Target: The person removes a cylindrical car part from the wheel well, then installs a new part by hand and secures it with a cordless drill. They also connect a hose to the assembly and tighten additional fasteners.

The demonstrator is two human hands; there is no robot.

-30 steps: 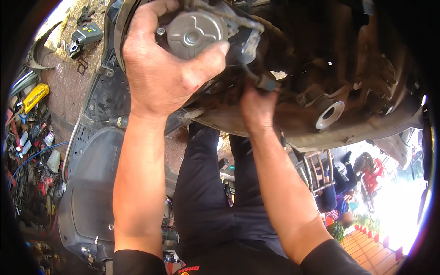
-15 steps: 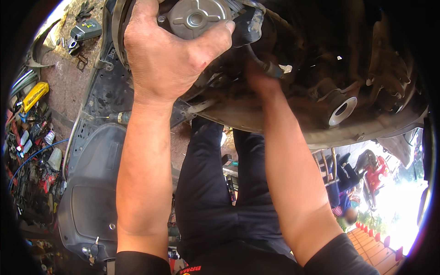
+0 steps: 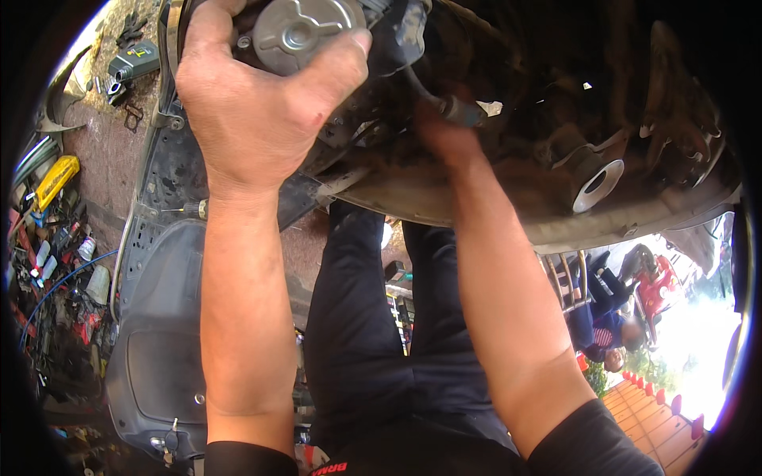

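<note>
A: Gripping the motor (image 3: pixel 305 32) from the near side, the left hand (image 3: pixel 254 119) has thumb and fingers wrapped round its round grey metal body, at the top of frame.

B: Where does the motor sit?

A: Top centre, up against the dark greasy engine (image 3: pixel 556 103) that fills the upper right. Its ribbed cap with a centre boss faces the camera.

B: Right hand?

A: The right hand (image 3: pixel 444 131) reaches up under the engine, just right of the motor. Fingers look closed round a dark connector (image 3: pixel 456 111) on a black cable (image 3: pixel 417 83), but they're in shadow, so I can't be sure how firm that grip is. The cable runs up toward the motor.

B: Both forearms from the lower edge?

A: Yes, bare, black sleeves at the bottom. Dark trousers (image 3: pixel 373 333) between them.

B: Anything else on the engine?

A: A silver bushing (image 3: pixel 595 186), open end toward the camera, right of the right wrist. Casing rim curves along below it.

B: Left side?

A: A grey plastic panel (image 3: pixel 155 317) lies on the ground left of the left forearm. A screwdriver (image 3: pixel 186 209) lies just beside that wrist. Farther left, tool clutter: a yellow tool (image 3: pixel 55 178), a blue hose (image 3: pixel 55 282), small bottles. A grey-green box (image 3: pixel 135 59) sits top left on the reddish floor.

B: Right edge?

A: Bright daylight, a seated person (image 3: pixel 603 325) in dark clothes, well apart from the work.
</note>
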